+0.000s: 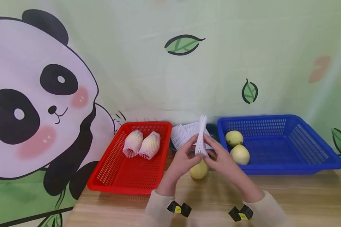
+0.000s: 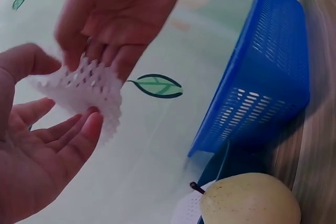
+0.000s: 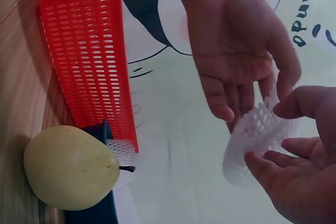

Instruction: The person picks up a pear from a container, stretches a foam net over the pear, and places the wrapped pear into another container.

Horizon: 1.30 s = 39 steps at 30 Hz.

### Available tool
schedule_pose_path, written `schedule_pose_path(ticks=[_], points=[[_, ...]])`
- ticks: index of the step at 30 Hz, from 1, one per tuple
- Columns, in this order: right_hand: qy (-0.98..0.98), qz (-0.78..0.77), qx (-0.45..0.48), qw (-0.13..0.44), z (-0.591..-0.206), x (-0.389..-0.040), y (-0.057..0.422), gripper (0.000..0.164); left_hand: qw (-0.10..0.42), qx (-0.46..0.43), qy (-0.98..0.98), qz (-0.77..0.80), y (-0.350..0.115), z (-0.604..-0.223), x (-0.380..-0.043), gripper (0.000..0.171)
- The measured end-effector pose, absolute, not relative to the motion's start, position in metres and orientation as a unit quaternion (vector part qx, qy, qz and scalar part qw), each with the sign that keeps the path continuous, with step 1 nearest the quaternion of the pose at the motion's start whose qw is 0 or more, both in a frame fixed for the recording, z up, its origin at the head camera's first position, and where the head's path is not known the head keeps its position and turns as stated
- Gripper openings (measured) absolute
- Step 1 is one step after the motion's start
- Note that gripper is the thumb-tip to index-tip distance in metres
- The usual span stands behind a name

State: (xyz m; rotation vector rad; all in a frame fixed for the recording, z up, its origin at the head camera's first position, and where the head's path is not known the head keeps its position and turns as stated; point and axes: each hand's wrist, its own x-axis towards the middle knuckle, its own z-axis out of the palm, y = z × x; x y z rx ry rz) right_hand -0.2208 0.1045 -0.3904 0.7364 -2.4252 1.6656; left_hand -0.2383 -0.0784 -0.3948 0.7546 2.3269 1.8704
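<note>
Both hands hold a white foam fruit net (image 1: 201,135) upright in front of the body, its narrow end up and its lower opening flared. My left hand (image 1: 182,157) pinches it from the left between thumb and fingers. From the other side my right hand (image 1: 220,157) grips the opening's edge with thumb and fingertips. In the left wrist view the net's mesh (image 2: 92,90) spreads between the two hands. Beneath them a bare yellow pear (image 1: 198,170) rests on the wooden table, its stem showing in the right wrist view.
A red basket (image 1: 142,188) on the left holds two pears in foam nets (image 1: 150,145). On the right, a blue basket (image 1: 272,167) has two bare pears (image 1: 240,154) at its left end. Behind the hands, a dark container (image 1: 213,130) holds more white nets (image 1: 179,135).
</note>
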Motion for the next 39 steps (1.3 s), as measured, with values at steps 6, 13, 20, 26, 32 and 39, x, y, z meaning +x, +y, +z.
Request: schedule_pose_path(ticks=[6,13,20,26,32,39], points=[[-0.815,0.534,0.180,0.137,-0.394,-0.218,0.098,0.054,-0.047,0.165,0.751,0.637,-0.070,-0.399,-0.236,0.049],[-0.785,0.611,0.051,0.092,-0.407,-0.227,0.103,0.047,-0.006,0.034,0.622,0.782,-0.078,-0.405,-0.236,0.040],[-0.685,0.728,0.006,0.021,-0.415,-0.237,0.112,0.044,0.104,0.041,0.503,0.857,-0.093,-0.407,-0.238,0.039],[-0.579,0.810,0.047,-0.078,-0.414,-0.239,0.123,0.039,0.077,0.067,0.635,0.766,-0.100,-0.415,-0.233,0.025],[-0.628,0.761,0.105,-0.121,-0.417,-0.231,0.133,0.029,-0.016,0.248,0.855,0.455,-0.106,-0.421,-0.220,0.021],[-0.780,0.568,0.256,-0.053,-0.413,-0.219,0.140,0.025,-0.066,0.341,0.912,0.219,-0.106,-0.424,-0.205,0.011]])
